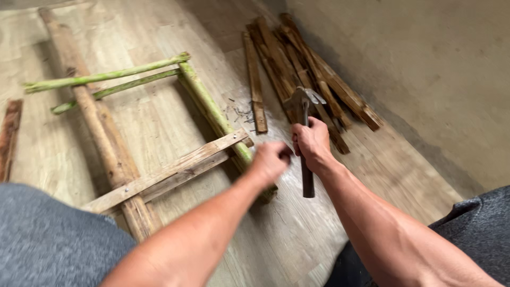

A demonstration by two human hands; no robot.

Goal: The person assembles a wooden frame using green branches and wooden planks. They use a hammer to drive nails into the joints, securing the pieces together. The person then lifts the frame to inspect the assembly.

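Head view: the right hand [312,141] grips a hammer [303,133] by its handle, head raised. The left hand [271,161] is clenched just beside it, above a green bamboo pole [210,106] crossed by a wooden slat [170,171]. Small nails [239,111] lie on the floor [159,122], with more slats [303,69] piled near the wall [425,79].

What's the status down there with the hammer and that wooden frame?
Right hand shut on hammer, raised. Left hand closed, blurred, by the wooden slat. Loose nails lie nearby.
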